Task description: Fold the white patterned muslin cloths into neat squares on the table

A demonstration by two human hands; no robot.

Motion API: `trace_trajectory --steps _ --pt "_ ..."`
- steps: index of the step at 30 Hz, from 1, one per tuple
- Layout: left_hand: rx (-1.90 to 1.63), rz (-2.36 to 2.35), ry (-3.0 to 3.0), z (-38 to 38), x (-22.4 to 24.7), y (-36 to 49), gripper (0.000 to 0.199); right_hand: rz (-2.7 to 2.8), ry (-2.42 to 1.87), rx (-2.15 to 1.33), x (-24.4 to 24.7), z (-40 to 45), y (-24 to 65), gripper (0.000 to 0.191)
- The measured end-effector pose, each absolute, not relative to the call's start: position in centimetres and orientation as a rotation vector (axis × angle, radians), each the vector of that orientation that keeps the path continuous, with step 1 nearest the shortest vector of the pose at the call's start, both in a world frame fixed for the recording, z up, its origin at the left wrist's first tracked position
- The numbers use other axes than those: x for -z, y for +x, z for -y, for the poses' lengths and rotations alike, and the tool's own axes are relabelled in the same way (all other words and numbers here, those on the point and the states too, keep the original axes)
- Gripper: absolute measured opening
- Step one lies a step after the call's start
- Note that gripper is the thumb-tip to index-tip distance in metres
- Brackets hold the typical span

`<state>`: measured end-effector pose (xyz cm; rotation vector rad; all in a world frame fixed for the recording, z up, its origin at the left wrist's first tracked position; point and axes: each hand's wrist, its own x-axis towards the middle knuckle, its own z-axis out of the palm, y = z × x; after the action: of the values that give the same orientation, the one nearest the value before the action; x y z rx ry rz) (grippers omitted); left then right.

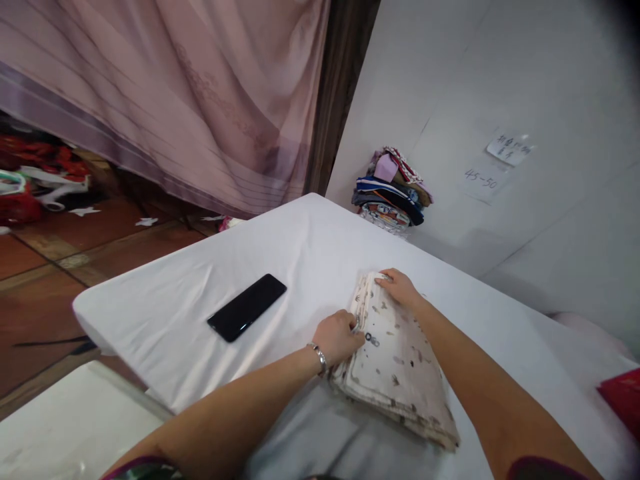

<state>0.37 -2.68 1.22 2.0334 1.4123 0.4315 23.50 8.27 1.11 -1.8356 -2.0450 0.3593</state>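
A folded white cloth (400, 360) with a small grey and brown print lies in several layers at the near side of the white-covered table (320, 247). My left hand (337, 339), with a silver bracelet at the wrist, grips the cloth's left edge between thumb and fingers. At the cloth's far corner, my right hand (399, 287) pinches the layers. The near end of the cloth reaches toward my body, its stacked edges showing. To the left of my left hand, apart from it, a black phone (247, 307) lies flat.
A stack of folded clothes (393, 190) stands beyond the table against the white wall (480, 100), which bears handwritten paper notes (509, 148). A pink curtain (215, 87) hangs at the far left. A red item (623, 397) lies at the right edge. White scraps (146, 221) dot the tiled floor.
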Motion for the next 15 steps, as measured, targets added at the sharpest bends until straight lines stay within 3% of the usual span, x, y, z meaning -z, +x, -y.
trace_trajectory --steps 8,15 --pt "-0.466 -1.408 2.127 3.1 -0.9 0.4 0.016 1.942 -1.735 -0.357 1.0 -7.7 23.5 0.029" --pt "-0.547 -1.291 2.314 4.0 -1.7 0.5 0.012 1.638 -1.489 -0.574 -0.4 -6.3 23.6 0.024"
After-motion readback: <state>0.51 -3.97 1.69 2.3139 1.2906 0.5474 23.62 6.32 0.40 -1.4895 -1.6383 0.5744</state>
